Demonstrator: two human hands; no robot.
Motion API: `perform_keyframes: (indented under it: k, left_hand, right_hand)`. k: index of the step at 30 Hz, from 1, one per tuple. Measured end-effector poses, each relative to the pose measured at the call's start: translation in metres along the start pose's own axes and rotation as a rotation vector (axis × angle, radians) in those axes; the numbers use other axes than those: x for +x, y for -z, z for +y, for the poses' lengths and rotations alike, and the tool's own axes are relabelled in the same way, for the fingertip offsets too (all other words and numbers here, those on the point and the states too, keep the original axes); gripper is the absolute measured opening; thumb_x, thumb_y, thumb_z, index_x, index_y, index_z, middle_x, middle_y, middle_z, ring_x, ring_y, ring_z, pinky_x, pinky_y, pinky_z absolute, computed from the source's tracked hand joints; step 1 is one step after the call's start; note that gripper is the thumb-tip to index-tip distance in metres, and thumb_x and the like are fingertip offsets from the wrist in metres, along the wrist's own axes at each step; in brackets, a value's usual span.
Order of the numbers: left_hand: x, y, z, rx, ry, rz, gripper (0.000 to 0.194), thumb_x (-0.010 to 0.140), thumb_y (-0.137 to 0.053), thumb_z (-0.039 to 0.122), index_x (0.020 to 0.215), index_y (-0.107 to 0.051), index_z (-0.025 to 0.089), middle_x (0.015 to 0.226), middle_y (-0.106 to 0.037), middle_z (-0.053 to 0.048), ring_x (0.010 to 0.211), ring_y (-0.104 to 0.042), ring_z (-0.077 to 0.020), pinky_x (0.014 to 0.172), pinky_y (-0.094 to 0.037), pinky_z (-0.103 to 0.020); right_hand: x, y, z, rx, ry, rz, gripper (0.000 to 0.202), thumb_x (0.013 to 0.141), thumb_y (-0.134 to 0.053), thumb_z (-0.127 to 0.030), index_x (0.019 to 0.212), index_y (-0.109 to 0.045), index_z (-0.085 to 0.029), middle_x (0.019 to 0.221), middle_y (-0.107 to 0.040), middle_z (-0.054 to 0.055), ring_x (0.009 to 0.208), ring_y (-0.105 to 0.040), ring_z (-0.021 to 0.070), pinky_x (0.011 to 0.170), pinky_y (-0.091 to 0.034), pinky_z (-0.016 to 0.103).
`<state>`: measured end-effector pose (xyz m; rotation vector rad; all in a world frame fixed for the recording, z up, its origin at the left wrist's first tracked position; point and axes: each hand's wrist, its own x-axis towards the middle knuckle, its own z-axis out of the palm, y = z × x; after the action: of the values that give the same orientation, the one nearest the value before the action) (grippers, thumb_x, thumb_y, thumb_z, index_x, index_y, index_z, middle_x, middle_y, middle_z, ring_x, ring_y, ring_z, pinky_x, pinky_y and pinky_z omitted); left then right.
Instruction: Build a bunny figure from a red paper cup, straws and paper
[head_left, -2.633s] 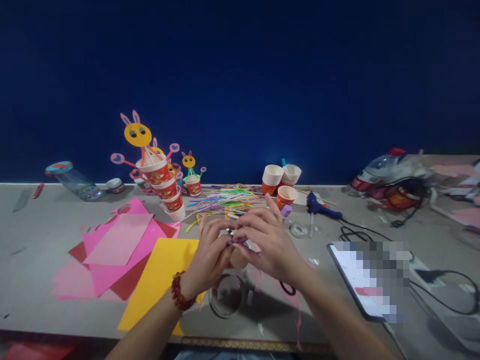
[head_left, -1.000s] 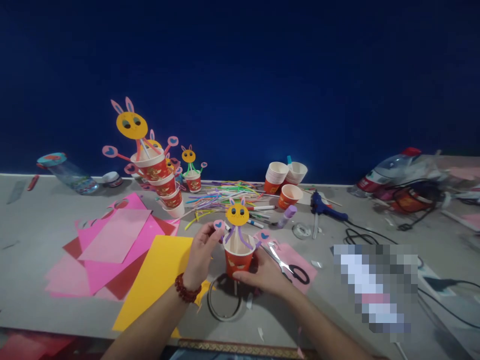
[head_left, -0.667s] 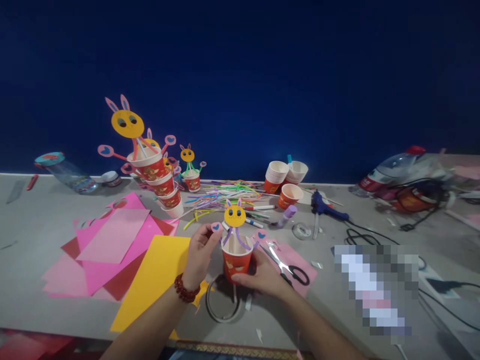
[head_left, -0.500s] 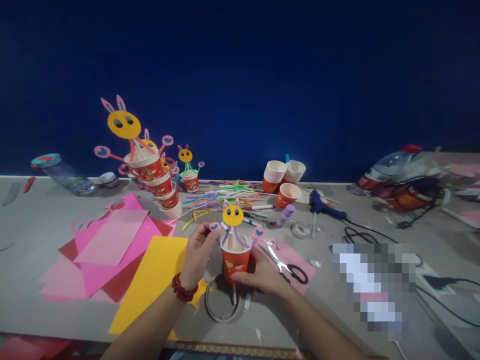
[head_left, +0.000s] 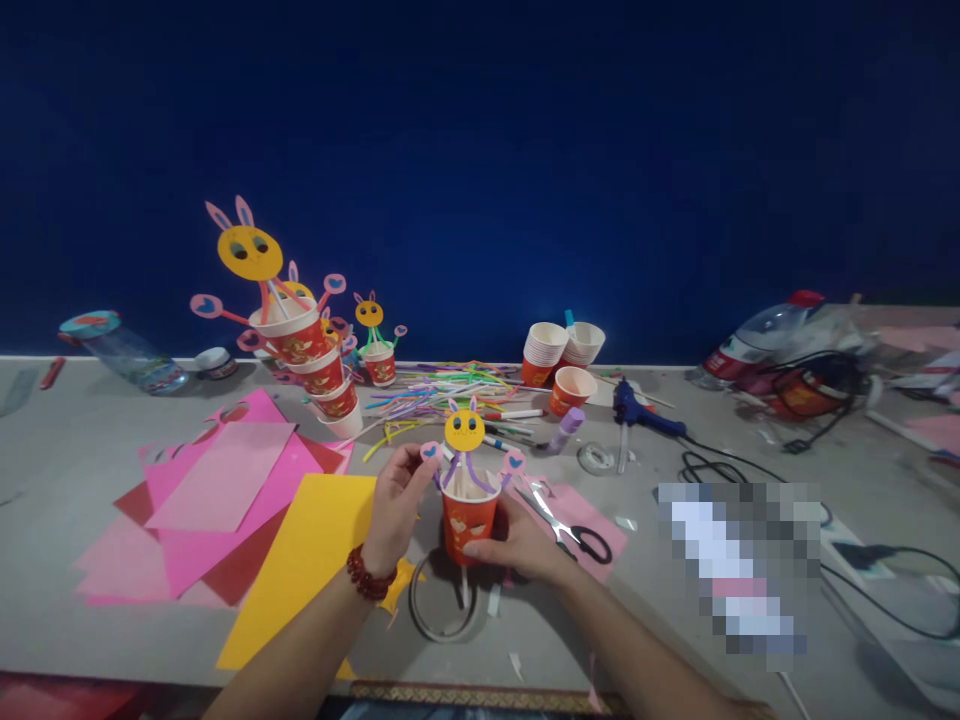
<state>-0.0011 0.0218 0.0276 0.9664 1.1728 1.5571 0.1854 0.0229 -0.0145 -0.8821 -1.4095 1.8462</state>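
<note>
My right hand [head_left: 517, 543] wraps around a red paper cup [head_left: 468, 525], thumb across its front. Out of the cup rises a yellow paper rabbit face [head_left: 465, 430] with pink ears, and purple pipe-cleaner arms bend out to both sides. My left hand [head_left: 397, 495] is closed with thumb and fingertips at the left pink paper paw [head_left: 431, 454], which bears a blue heart. The right paw [head_left: 514, 464] hangs free above my right hand. A white stick [head_left: 464, 588] shows below the cup, above a ring-shaped loop [head_left: 420, 622] on the table.
Scissors [head_left: 592, 543] lie on pink paper to the right, near a glue gun [head_left: 645, 415] with its cord. Pink sheets [head_left: 225, 475] and yellow card [head_left: 300, 570] spread at left. Behind are pipe cleaners [head_left: 450, 385], stacked cups [head_left: 546, 352] and finished rabbit cups [head_left: 292, 335].
The camera view has turned very slightly. Both hands keep their hold, and the cup and rabbit figure stay almost still.
</note>
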Motion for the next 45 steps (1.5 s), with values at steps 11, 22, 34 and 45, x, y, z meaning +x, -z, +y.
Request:
perform_keyframes:
  k: [11,22,34,45]
  left_hand:
    - [-0.003,0.000,-0.001,0.005,-0.030,-0.004,0.022,0.083,-0.071,0.037,0.091,-0.064,0.018,0.082,-0.065,0.000,0.079,-0.059,-0.0128,0.077,-0.048,-0.023]
    - [-0.003,-0.001,-0.006,-0.003,-0.003,-0.020,0.024,0.086,-0.068,0.041,0.091,-0.061,0.019,0.082,-0.060,0.001,0.078,-0.055,-0.0129,0.075,-0.046,-0.024]
    - [-0.007,-0.006,-0.011,-0.018,-0.026,0.056,0.026,0.086,-0.068,0.043,0.093,-0.060,0.020,0.087,-0.062,0.000,0.083,-0.057,-0.0136,0.080,-0.047,-0.025]
    - [-0.009,-0.015,-0.014,-0.238,0.034,0.146,0.026,0.081,-0.073,0.039,0.088,-0.056,0.021,0.085,-0.062,0.003,0.076,-0.059,-0.0103,0.076,-0.049,-0.023]
  right_hand:
    - [0.001,-0.001,-0.002,0.023,0.028,0.006,0.066,0.061,-0.090,-0.040,0.117,-0.062,-0.018,0.109,-0.071,0.010,0.099,-0.067,0.0278,0.090,-0.050,0.044]
    - [0.004,0.000,-0.001,0.033,0.068,0.058,0.065,0.060,-0.091,-0.040,0.115,-0.063,-0.020,0.115,-0.071,0.011,0.103,-0.067,0.0296,0.093,-0.051,0.048]
    - [0.005,-0.003,0.001,0.050,0.050,0.087,0.063,0.058,-0.091,-0.043,0.111,-0.063,-0.020,0.112,-0.071,0.012,0.101,-0.067,0.0296,0.093,-0.050,0.049]
    - [0.005,-0.008,0.003,0.041,0.050,0.121,0.062,0.058,-0.091,-0.044,0.108,-0.063,-0.021,0.110,-0.073,0.011,0.101,-0.067,0.0302,0.093,-0.051,0.049]
